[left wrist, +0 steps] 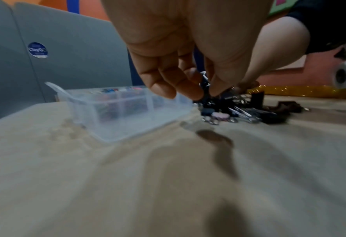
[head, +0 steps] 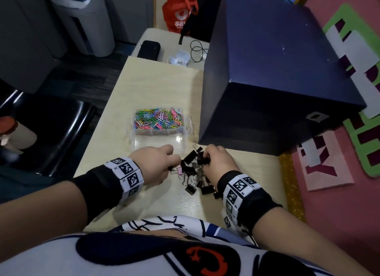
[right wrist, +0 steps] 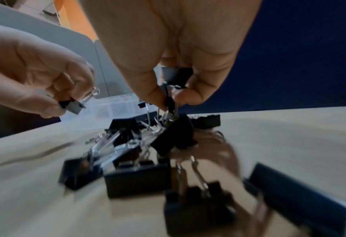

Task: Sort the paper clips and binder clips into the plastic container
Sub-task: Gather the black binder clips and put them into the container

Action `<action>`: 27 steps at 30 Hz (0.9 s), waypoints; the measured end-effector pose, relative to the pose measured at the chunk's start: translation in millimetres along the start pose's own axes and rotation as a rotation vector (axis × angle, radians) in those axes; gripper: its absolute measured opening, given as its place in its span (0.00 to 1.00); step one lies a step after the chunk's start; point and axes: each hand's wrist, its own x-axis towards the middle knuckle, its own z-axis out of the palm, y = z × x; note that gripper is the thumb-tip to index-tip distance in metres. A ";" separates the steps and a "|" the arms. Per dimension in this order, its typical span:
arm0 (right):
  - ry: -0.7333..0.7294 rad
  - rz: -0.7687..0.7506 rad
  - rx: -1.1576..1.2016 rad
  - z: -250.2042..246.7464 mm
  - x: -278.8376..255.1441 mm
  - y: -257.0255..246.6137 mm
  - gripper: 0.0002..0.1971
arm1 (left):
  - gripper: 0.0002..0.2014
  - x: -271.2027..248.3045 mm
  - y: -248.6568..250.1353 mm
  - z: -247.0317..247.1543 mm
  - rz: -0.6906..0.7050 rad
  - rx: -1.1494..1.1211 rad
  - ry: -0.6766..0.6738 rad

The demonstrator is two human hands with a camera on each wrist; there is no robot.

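A clear plastic container [head: 186, 129] stands on the desk; its far compartment is heaped with coloured paper clips [head: 158, 118] and its near compartment looks bare. Just in front lies a pile of black binder clips [head: 195, 177] with one pink clip [head: 179, 170] among them. My left hand [head: 160, 162] pinches a small black binder clip [right wrist: 72, 105] at the pile's left edge. My right hand [head: 216, 160] grips black binder clips [right wrist: 174, 77] over the pile's right side. In the left wrist view the left hand [left wrist: 202, 94] pinches its clip beside the container [left wrist: 127, 112].
A large dark blue box [head: 277, 80] stands close on the right, beside the container. A black pouch [head: 148, 49], white packet and black cord lie at the desk's far end. The desk [head: 144, 203] drops off to the left, toward a black chair [head: 51, 131].
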 end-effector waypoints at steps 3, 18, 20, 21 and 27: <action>0.018 -0.026 0.035 -8.6 4.0 -14.5 0.13 | 0.13 -3.0 -20.6 -8.9 0.009 0.013 0.080; -0.137 0.193 -0.255 -18.1 15.2 -39.4 0.32 | 0.17 -0.3 -33.6 -1.1 0.019 -0.031 0.120; -0.221 0.305 -0.367 -18.2 8.3 -28.2 0.41 | 0.17 5.6 -18.8 4.5 0.095 0.012 0.106; -0.265 0.338 -0.394 -17.1 4.9 -23.8 0.45 | 0.17 8.8 -11.9 6.7 0.118 0.023 0.105; -0.319 0.337 -0.245 2.1 -4.4 -8.7 0.49 | 0.28 19.9 8.4 17.8 0.121 0.075 -0.067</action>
